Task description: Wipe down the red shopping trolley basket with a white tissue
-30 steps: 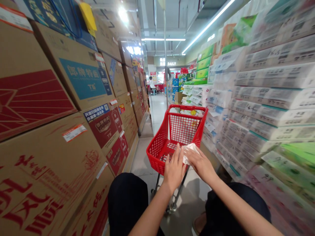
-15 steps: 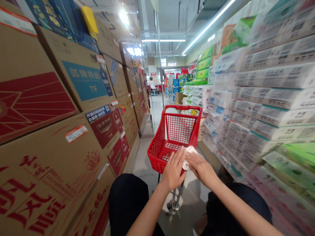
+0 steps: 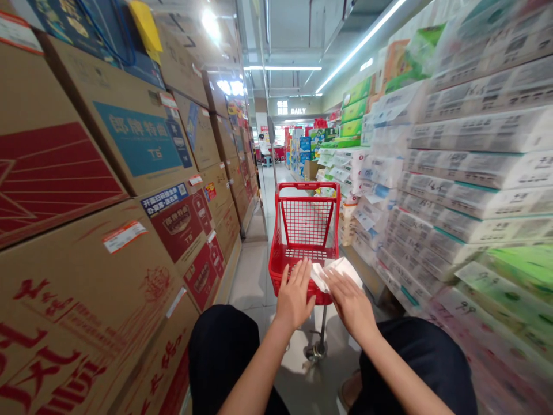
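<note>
A red plastic shopping cart [image 3: 307, 222] stands in front of my knees, its basket upright on a metal leg with casters. My left hand [image 3: 296, 294] rests at the near rim of the basket, fingers stretched out and holding nothing. Under the fingers of my right hand [image 3: 349, 302] is a crumpled white cloth [image 3: 345, 268], at the near right corner of the cart. Part of the cloth spreads out beyond the fingertips. The palm side of both hands is hidden, as is the rim beneath them.
Stacked cardboard cartons [image 3: 86, 276] line the left side. Packs of tissue paper [image 3: 466, 184] are piled high on the right. A narrow tiled aisle [image 3: 250, 271] runs ahead between them, beside a metal pole [image 3: 271, 155]. Far off, a person [image 3: 262, 145] is near a blue stool.
The cart has swung round to face me more squarely. My right hand has slid right with the cloth, away from my left hand, and more of the cloth shows.
</note>
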`<state>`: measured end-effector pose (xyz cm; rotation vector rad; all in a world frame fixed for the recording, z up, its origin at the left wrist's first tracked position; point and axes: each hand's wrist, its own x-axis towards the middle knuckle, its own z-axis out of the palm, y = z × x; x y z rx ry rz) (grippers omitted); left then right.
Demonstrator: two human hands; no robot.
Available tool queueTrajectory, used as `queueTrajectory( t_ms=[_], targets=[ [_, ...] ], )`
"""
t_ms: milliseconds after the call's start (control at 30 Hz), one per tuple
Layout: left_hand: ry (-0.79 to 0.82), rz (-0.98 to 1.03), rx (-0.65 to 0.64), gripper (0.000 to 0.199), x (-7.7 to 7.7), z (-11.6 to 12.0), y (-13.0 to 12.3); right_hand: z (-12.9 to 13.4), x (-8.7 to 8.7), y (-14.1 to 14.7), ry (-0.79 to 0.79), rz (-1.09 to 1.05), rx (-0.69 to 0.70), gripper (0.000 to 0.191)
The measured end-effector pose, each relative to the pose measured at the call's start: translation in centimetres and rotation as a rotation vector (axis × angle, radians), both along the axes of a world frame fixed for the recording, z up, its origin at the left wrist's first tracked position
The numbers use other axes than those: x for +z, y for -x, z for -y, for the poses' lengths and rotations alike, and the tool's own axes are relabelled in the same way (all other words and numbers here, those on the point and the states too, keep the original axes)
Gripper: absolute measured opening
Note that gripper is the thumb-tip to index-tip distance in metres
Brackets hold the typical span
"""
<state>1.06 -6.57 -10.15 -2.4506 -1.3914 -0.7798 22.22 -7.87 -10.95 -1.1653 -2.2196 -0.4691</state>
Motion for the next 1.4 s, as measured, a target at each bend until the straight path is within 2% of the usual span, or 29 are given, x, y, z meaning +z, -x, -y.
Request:
queueTrajectory(
  t_ms=[167,367,433,500,667,800,933,1000,1100,1167,1233,1300,1400],
  targets=[
    [0.006,0.019,-0.034,0.093,0.1,0.5,-0.3,-0.1,-0.1,-2.7,-0.025,-0.038,-0.078,0.066],
    [0.028,0.025,-0.052,0.1,0.5,1.7,-2.5,0.7,-0.8,-0.1,-0.022,-0.061,-0.051,0.071],
    [0.042,0.006,-0.096,0.101,0.6,1.9,-2.2,0.8,-0.8,0.0,-0.007,-0.024,-0.027,0.071],
    [0.056,-0.007,-0.125,0.1,0.7,2.0,-1.3,0.8,-0.8,-1.0,-0.004,-0.006,-0.019,0.069],
    [0.018,0.06,0.01,0.094,0.2,2.4,0.2,0.4,-0.8,-4.0,-0.019,-0.11,-0.088,0.062],
    [0.016,0.088,0.005,0.102,-0.3,2.9,-1.3,0.6,-0.8,-1.9,-0.025,-0.134,-0.071,0.066],
    [0.016,0.055,-0.022,0.097,-0.6,2.7,-1.6,1.0,-0.5,0.2,0.013,-0.085,-0.016,0.069],
    [0.019,0.048,-0.054,0.092,-0.7,2.5,-0.8,1.0,-0.4,-0.7,0.027,-0.051,-0.007,0.068],
    [0.028,0.061,-0.072,0.087,-0.7,2.4,0.6,0.6,-0.6,-3.7,0.0,-0.056,-0.06,0.064],
    [0.025,0.084,-0.052,0.084,-0.7,2.7,0.9,0.4,-0.8,-5.5,-0.021,-0.084,-0.123,0.061],
    [0.017,0.114,-0.033,0.084,-0.8,2.9,0.5,0.2,-1.0,-5.9,-0.031,-0.103,-0.157,0.061],
    [0.013,0.141,-0.022,0.087,-0.9,3.1,-0.2,0.3,-1.1,-4.8,-0.034,-0.101,-0.143,0.061],
    [0.02,0.144,-0.021,0.094,-0.9,3.1,-0.9,0.8,-0.7,-1.3,-0.011,-0.06,-0.079,0.064]
  ],
)
